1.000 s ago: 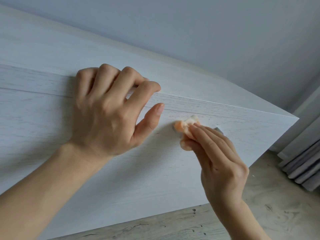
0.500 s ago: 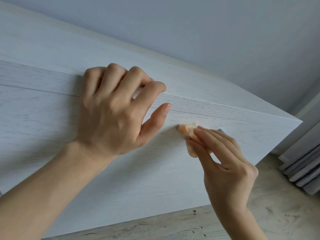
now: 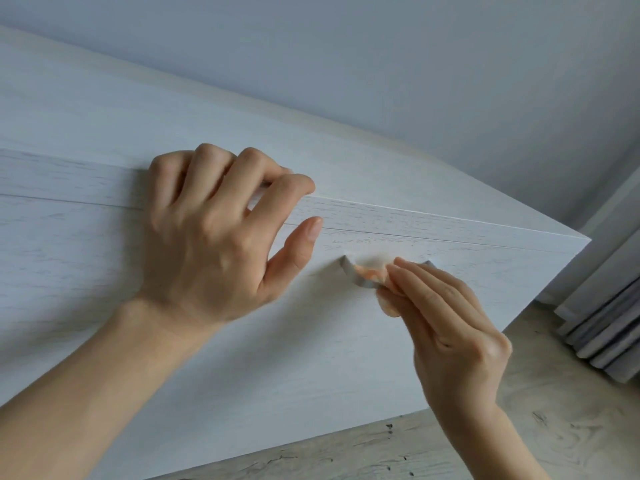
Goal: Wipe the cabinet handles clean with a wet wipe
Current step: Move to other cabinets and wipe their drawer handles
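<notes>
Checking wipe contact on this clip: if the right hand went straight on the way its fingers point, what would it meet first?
The right hand points up-left along the handle, wipe at its fingertips. The handle's uncovered left end comes first; beyond it, probably the left hand thumb, though depth is unclear.
</notes>
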